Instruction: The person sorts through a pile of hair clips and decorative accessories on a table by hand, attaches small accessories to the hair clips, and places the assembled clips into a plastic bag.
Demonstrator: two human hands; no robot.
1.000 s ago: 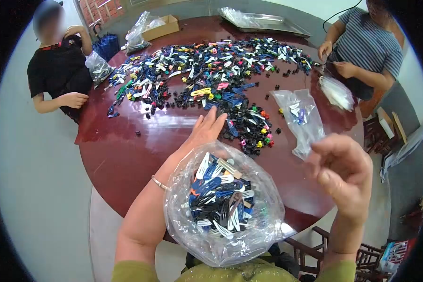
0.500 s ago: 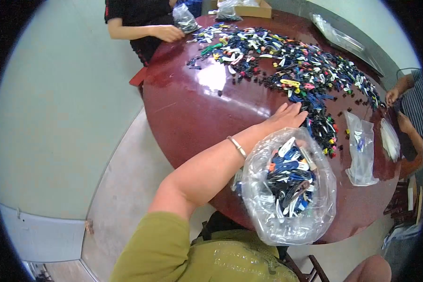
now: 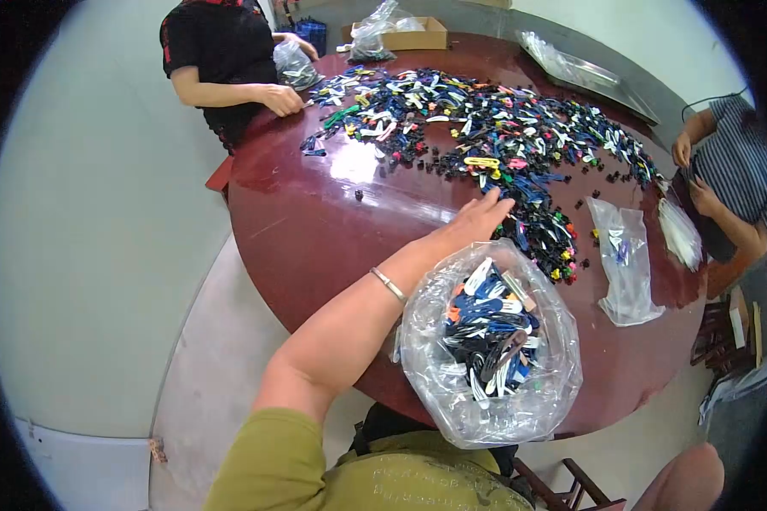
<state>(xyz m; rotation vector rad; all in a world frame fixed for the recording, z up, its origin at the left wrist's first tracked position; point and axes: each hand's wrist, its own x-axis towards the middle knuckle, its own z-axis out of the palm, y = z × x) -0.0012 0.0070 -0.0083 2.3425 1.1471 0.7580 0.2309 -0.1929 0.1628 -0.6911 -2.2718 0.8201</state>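
Note:
My left hand [image 3: 480, 218] rests at the near edge of a large heap of hair clips [image 3: 494, 115], its fingers apart and touching the pile beside a yellow clip [image 3: 481, 162]. Just below that hand, at the table's near edge, stands an open clear plastic bag [image 3: 426, 375] full of snap clips [image 3: 490, 328] in blue, white and black. Of my right arm only a bare part shows at the bottom right; the hand is out of frame.
A flat clear bag [image 3: 624, 264] with a few clips lies right of the heap. A co-worker [image 3: 222, 77] at the left has a hand on the red table [image 3: 315, 247]; another [image 3: 733, 170] is at the right, near clear bags [image 3: 680, 234]. Behind are a carton [image 3: 426, 36] and a metal tray [image 3: 605, 81].
My right hand has dropped out of view at the lower right. The camera has turned left, so the table sits further right. My left hand stays by the heap.

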